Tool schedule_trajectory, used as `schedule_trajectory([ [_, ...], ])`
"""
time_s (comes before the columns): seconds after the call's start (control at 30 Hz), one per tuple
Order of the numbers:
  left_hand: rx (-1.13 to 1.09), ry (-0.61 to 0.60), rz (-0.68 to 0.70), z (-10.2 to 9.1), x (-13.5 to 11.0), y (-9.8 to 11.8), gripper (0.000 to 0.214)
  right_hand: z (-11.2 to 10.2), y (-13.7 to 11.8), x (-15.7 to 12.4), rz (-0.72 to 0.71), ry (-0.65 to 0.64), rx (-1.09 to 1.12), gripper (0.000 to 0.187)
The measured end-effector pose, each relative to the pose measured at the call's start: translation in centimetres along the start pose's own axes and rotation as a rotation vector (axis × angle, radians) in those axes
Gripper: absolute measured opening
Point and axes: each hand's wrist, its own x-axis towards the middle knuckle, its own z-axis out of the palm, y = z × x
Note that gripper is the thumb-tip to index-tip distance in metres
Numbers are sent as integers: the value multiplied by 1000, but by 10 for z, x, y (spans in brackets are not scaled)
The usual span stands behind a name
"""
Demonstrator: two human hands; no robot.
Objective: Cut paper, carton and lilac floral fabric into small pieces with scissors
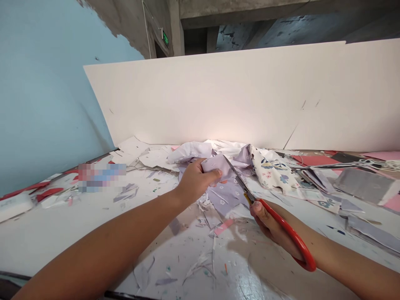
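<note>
My left hand (198, 179) pinches a folded edge of lilac fabric (229, 196) printed with small white flowers. In my right hand (265, 221) is a pair of scissors (286, 229) with red handles, its dark blades pointing up and away from me. The blade tips lie right beside the fabric edge at my left fingers; whether they touch it I cannot tell. More of the lilac cloth is bunched behind my left hand. Joined to or lying against it on the right is white fabric (270, 168) with a floral print.
Paper and fabric scraps (200, 266) litter the white table (62, 233). Pale card pieces (131, 152) lie at the back left, grey and red pieces (315, 160) with white cords (365, 163) at the right. A tall white panel (218, 96) stands along the back edge.
</note>
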Motion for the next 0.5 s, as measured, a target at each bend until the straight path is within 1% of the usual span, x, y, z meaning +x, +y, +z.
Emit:
schedule_trajectory([
  [0.2, -55, -2, -45, 0, 0, 2, 24, 2, 3, 0, 25, -19, 1, 60],
  [0.4, -91, -16, -59, -1, 0, 4, 26, 3, 1, -1, 23, 4, 15, 59],
  [0.5, -87, -16, -66, -1, 0, 5, 28, 4, 1, -2, 44, -38, 73, 60],
])
